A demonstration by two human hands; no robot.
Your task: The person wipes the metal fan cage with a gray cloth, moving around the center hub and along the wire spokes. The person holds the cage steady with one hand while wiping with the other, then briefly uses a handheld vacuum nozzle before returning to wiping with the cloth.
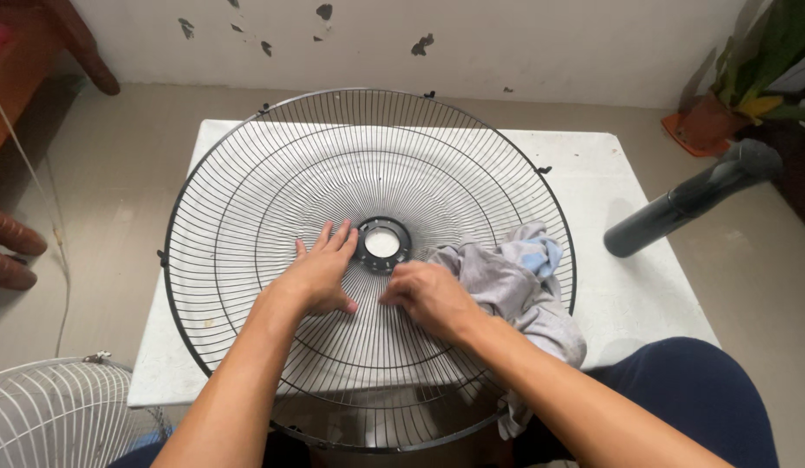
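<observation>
Resting flat on the wires, the left hand [320, 270] lies with its fingers spread wide and its palm pressed down on a black wire fan guard [246, 199], holding nothing. Its fingertips reach to the edge of the guard's black centre ring [383, 243], which sits just beyond and to the right of them. The right hand [430, 295] is just beside the left one, knuckles up and fingers curled under, closed on a bunched grey cloth [506, 282] that it presses against the wires. Most of the cloth spills out to the right of that hand, with a pale blue patch showing at its far side, and a fold of it hangs down over the guard's near rim by the forearm.

The guard lies round and dished beneath both hands, covering most of a small white table [628, 286] and overhanging its near edge toward the person's lap. Well off to the right of the right hand, a dark grey tube [688, 201] slants above the floor beside the table. Farther right and beyond it, a potted plant [758, 69] stands in the corner by the wall. Down to the left of the left forearm, part of a white wire fan guard [55, 412] shows on the floor.
</observation>
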